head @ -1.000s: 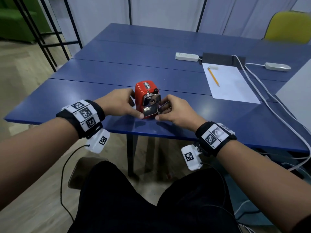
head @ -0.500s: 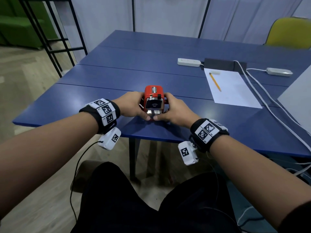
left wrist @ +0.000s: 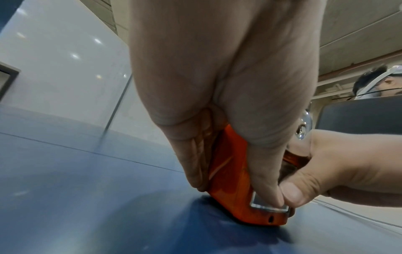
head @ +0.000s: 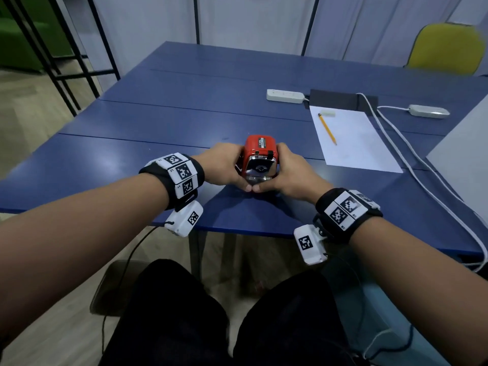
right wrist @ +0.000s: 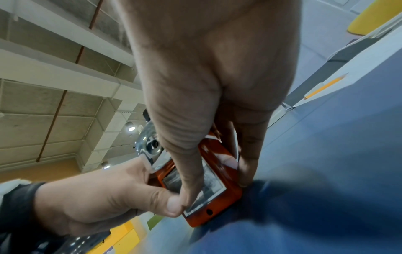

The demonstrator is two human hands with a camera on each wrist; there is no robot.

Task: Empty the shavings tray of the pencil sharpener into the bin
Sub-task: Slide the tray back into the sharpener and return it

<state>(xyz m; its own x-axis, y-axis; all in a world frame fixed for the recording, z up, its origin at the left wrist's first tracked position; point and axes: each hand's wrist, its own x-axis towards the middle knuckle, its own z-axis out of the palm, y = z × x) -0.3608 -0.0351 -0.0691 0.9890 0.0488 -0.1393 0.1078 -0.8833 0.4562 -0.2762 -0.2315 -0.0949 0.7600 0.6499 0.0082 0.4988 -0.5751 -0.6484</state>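
Observation:
A red pencil sharpener (head: 258, 151) with a chrome front plate stands on the blue table (head: 158, 128) near its front edge. My left hand (head: 224, 167) grips its left side and my right hand (head: 287, 170) grips its right side. Both thumbs meet low on the front, over the clear shavings tray (right wrist: 208, 182), which sits inside the body. In the left wrist view the left thumb (left wrist: 265, 180) and the right thumb press side by side on the tray's front (left wrist: 261, 204). No bin is in view.
A white sheet of paper (head: 351, 141) with a yellow pencil (head: 327, 129) lies to the right. Behind it are a white power strip (head: 285, 96), a dark pad (head: 338, 99) and white cables (head: 422, 170). A yellow chair (head: 446, 48) stands at the far right.
Both hands have turned the sharpener so that its chrome front faces me, and closed in on its sides. The thumbs have come together on the lower front.

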